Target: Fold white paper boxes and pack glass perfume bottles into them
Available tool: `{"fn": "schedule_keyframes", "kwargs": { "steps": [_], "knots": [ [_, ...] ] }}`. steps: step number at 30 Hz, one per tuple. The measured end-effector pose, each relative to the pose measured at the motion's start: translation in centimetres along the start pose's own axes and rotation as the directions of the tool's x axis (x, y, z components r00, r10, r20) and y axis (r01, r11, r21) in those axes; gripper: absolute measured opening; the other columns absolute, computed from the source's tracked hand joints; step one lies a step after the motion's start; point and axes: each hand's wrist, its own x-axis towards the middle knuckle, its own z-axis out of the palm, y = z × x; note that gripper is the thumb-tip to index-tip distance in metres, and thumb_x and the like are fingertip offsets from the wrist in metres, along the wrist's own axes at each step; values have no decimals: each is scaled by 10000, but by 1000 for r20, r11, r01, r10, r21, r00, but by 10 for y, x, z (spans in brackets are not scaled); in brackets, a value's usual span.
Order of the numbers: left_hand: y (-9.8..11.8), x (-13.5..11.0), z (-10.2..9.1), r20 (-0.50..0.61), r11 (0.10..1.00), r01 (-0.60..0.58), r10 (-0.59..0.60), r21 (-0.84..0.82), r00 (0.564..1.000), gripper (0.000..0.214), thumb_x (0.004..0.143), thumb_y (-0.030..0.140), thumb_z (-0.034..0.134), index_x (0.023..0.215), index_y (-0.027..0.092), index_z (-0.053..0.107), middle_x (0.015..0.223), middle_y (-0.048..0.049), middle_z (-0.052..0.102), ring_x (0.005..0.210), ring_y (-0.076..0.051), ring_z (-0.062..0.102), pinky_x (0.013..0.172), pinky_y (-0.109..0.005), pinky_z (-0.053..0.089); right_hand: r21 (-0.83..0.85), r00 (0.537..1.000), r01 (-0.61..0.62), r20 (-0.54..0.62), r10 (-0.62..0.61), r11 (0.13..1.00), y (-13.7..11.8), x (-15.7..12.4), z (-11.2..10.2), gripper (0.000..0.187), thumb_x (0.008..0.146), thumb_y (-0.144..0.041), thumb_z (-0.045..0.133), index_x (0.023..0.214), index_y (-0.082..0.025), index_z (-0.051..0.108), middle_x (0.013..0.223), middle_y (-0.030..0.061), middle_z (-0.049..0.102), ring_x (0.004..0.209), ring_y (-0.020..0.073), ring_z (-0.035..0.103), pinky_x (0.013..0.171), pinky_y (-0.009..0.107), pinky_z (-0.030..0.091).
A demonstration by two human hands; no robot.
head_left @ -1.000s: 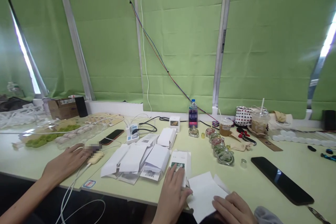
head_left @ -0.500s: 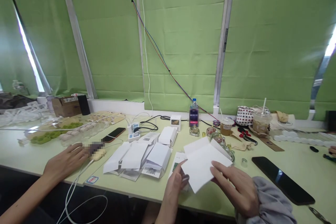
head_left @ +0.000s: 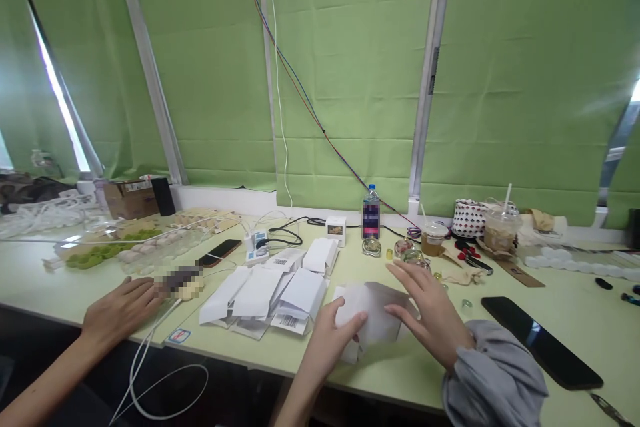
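Two hands, one item.

- Left hand [head_left: 330, 337]: fingers closed in a pinch on the near left corner of the white carton [head_left: 373, 310], thumb on top.
- Right hand [head_left: 430, 310]: fingers spread wide and flat, palm down over the carton's right side, gripping nothing.
- White carton: a folded card piece held low over the near edge of the desk [head_left: 575, 300], straight before the person. It lay between the stack of flat cartons [head_left: 265, 297] and the black phone [head_left: 543, 341]. Whether its underside touched the desk could not be told.
- Glass jars [head_left: 407, 255]: just beyond the right fingertips.
- Co-worker's hand [head_left: 123, 310]: resting on the desk well apart to the left, by a white cable [head_left: 150, 347].

Handling note, as a judgement: the card looked thin and quick to crease. The pinch seemed best kept near a fold line, with the flat hand pressing evenly rather than by fingertip. Movements toward the jars wanted to be short.
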Motion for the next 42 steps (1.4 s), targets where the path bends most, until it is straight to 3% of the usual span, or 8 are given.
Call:
{"fn": "schedule_keyframes", "kwargs": {
  "steps": [4, 8, 12, 17, 22, 30, 35, 42],
  "knots": [
    [5, 5, -5, 9, 990, -135, 135, 29, 991, 556, 703, 419, 714, 1189, 195, 561, 1036, -82, 658, 860, -214, 643, 759, -313, 534, 341, 933, -207, 350, 80, 917, 3, 0, 6, 419, 993, -414, 304, 1132, -209, 642, 906, 40, 710, 804, 197, 654, 722, 308, 519],
    [4, 4, 2, -54, 968, -207, 201, -140, 978, 758, 761, 350, 690, 1397, 258, 287, 1244, -102, 562, 1039, -197, 606, 923, -340, 495, 543, 915, -390, 318, 248, 743, -5, 0, 14, 510, 959, -538, 328, 1169, -168, 610, 987, 64, 699, 882, 233, 640, 752, 322, 521],
    [0, -3, 12, 117, 950, -100, 140, -297, 983, 821, 798, 388, 656, 1455, 255, 181, 1354, -149, 514, 1127, -261, 589, 944, -391, 497, 688, 888, -459, 371, 271, 562, -13, -3, 17, 601, 912, -631, 362, 1255, -184, 571, 1162, 98, 651, 1013, 262, 608, 873, 373, 502],
    [2, -6, 12, 135, 926, -12, 68, -378, 989, 796, 798, 427, 660, 1459, 242, 255, 1409, -131, 485, 1220, -288, 528, 974, -358, 479, 712, 697, -689, 599, 393, 137, -14, -6, 15, 659, 879, -695, 361, 1278, -211, 563, 1109, 107, 675, 782, 238, 642, 620, 338, 516],
    [0, -6, 6, 165, 911, 6, 68, -412, 984, 808, 831, 438, 624, 1483, 244, 187, 1412, -132, 487, 1250, -295, 503, 990, -389, 469, 725, 668, -685, 666, 332, -76, -14, -6, 13, 683, 861, -688, 431, 1288, -170, 552, 1143, 124, 671, 880, 252, 654, 606, 320, 503],
    [-3, -6, 6, -8, 962, -140, 142, -235, 990, 574, 859, 499, 543, 1386, 301, 429, 1462, -42, 436, 1358, -303, 378, 1121, -460, 329, 734, 768, -624, 513, 384, 268, -26, -7, 23, 834, 819, -790, 292, 1356, -180, 475, 1370, 120, 516, 1300, 299, 424, 1092, 413, 337],
    [3, -8, 6, -55, 976, -185, 180, -119, 982, 506, 869, 525, 499, 1322, 301, 518, 1407, -26, 506, 1400, -296, 301, 1111, -438, 354, 721, 887, -446, 278, 368, 530, -35, -6, 39, 741, 872, -736, 189, 1394, -239, 364, 1349, 113, 523, 1294, 319, 419, 990, 453, 423],
    [3, -9, 6, -11, 970, -234, 234, -61, 972, 573, 910, 496, 439, 1417, 237, 382, 1453, -48, 445, 1430, -274, 221, 1120, -401, 343, 723, 918, -388, 251, 306, 571, -36, -8, 44, 498, 953, -584, 199, 1340, -312, 354, 1229, 89, 599, 1168, 301, 536, 855, 414, 492]
  ]
}}
